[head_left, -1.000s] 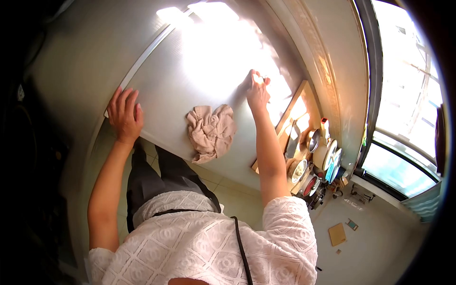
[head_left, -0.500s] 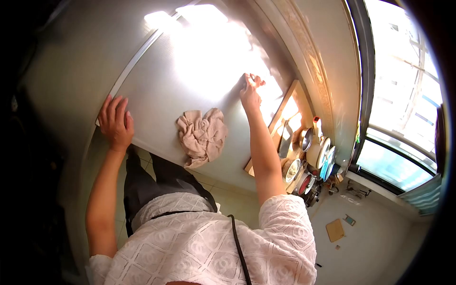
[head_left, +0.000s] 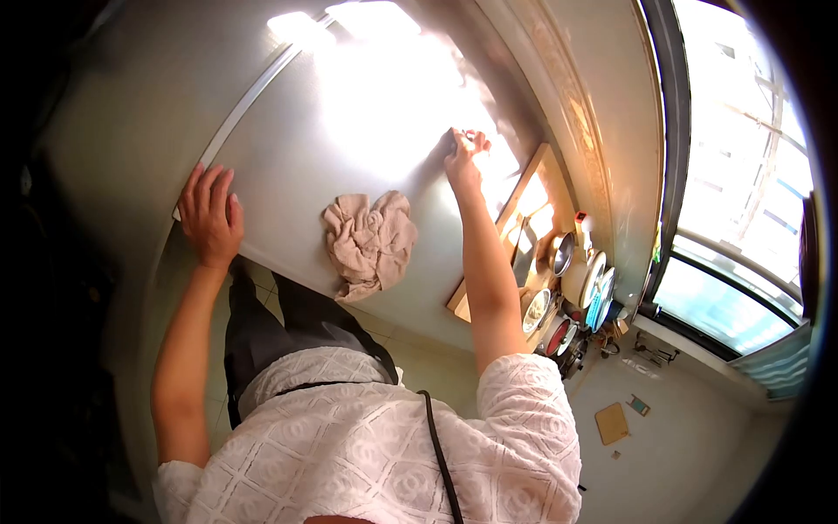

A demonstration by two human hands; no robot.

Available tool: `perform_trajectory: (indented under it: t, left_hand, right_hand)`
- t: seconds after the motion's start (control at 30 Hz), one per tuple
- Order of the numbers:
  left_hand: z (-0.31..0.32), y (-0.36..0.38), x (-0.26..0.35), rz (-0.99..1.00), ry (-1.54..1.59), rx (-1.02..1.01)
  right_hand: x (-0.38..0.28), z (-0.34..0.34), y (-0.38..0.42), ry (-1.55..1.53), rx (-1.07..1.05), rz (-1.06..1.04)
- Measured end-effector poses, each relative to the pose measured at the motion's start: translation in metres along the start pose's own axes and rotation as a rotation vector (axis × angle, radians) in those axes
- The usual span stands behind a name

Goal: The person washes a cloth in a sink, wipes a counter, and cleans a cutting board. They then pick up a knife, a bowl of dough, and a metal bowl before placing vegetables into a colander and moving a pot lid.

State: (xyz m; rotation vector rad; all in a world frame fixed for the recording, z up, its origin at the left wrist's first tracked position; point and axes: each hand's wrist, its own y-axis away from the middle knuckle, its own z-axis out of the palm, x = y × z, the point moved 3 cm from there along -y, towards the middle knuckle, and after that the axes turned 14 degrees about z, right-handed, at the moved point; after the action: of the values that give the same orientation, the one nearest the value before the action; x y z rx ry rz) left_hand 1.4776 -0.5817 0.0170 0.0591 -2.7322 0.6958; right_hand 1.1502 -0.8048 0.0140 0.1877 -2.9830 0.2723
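A crumpled beige-pink cloth (head_left: 371,244) lies on the pale, smooth countertop (head_left: 284,179), close to its front edge and between my two hands. My left hand (head_left: 209,218) rests flat at the front left corner of the countertop, fingers stretched out, holding nothing. Farther back on the right, my right hand (head_left: 467,162) is down at the surface beside a patch of bright sunlight. Its fingers are curled and pressed together; glare and shadow hide what they hold, if anything. Neither hand touches the cloth.
To the right of my right forearm, a wooden board (head_left: 534,188) carries a broad-bladed knife (head_left: 525,249). Beyond it stand a small metal pot (head_left: 563,253), a bowl (head_left: 536,310) and several other kitchen items. A metal strip (head_left: 249,96) edges the countertop on the left. A window (head_left: 733,113) is at right.
The whole view has shifted slightly. My right hand stays near the same spot with its fingers a little changed; my left hand and the cloth keep their places on the countertop.
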Motion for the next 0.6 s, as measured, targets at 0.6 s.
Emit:
perform_trajectory:
  t: [0.6]
  left_hand:
    - [-0.003,0.006,-0.004,-0.049,0.044,-0.019]
  right_hand:
    - [0.018,0.024,-0.017,0.070,0.147,-0.230]
